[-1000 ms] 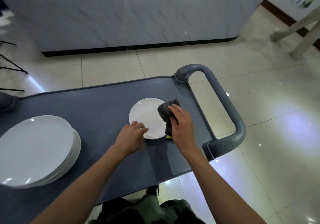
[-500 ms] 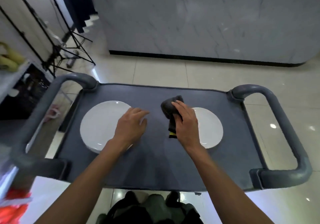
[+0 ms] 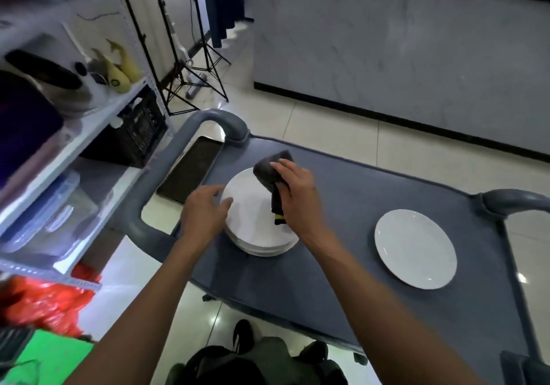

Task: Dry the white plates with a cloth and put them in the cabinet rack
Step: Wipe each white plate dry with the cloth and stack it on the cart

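Note:
A stack of white plates [image 3: 253,220] sits on the left part of the grey cart top [image 3: 342,235]. My right hand [image 3: 297,197] is over the stack, shut on a dark grey cloth [image 3: 269,170] whose yellow-edged end hangs below the fingers. My left hand [image 3: 205,212] reaches the stack's left rim with fingers spread, holding nothing. A single white plate [image 3: 415,249] lies alone on the cart's right side, apart from both hands.
A white shelf rack [image 3: 89,128] stands to the left, holding a black crate, clear boxes, bananas and pots. A dark tray [image 3: 190,173] lies below the cart's left handle [image 3: 178,152]. Tripod legs and a marble counter stand beyond. Red bags lie on the floor lower left.
The view swung left. My right hand carried the cloth from the single plate across to the stack, and my left hand shifted to the stack's left rim.

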A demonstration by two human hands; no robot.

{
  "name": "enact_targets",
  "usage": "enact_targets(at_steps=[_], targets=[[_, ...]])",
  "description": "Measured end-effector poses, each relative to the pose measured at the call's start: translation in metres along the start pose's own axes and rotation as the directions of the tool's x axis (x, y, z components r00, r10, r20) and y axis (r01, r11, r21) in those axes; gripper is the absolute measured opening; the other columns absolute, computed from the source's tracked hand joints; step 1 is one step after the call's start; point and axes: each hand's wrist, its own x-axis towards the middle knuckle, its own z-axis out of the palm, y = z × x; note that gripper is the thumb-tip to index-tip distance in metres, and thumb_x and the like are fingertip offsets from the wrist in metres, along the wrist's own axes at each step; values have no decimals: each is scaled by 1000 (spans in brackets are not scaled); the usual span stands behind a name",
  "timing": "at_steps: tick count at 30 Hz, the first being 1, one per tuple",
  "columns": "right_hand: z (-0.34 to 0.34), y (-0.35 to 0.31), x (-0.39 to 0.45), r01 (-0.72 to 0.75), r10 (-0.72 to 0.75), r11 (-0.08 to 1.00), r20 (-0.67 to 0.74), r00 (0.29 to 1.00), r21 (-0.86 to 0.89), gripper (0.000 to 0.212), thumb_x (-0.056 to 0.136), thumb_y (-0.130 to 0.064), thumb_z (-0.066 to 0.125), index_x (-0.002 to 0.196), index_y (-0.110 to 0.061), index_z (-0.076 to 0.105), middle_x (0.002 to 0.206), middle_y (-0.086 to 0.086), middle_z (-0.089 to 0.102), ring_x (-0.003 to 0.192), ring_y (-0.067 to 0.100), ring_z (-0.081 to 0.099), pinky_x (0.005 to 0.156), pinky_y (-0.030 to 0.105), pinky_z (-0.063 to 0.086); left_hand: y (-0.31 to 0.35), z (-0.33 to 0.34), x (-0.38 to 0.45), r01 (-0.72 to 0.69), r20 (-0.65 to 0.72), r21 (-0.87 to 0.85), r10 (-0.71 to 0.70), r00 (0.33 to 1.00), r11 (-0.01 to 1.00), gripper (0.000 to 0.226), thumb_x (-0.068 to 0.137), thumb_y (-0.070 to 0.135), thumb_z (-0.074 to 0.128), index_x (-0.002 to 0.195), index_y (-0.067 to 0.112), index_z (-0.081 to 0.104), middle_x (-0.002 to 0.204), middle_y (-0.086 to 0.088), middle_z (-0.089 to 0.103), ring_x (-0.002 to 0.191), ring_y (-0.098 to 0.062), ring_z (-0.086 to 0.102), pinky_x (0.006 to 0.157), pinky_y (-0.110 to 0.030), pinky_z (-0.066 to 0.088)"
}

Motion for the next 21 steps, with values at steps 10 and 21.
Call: enact_targets(at_steps=[10,21], targets=[[47,-5,-11,-15,43,991,210,977,-133,41,96,-16,59,137,-17,59,151,7,46,131,32,45,104,48,40,-12,8,2,132,48,-87,-128,991,987,35,78,37,80,107,20,71,99,1,73,91,-23,67,85,-42,56],[56,12,-29,2,69,971,285,956,-240,49,99,-24,53,147,-15,46,162,11,25,142,32,36,114,45,32,-11,13,12,217,93,-156,-204,975,964,23,78,26,81,96,20,68,84,6,66,83,-18,65,77,-28,49]])
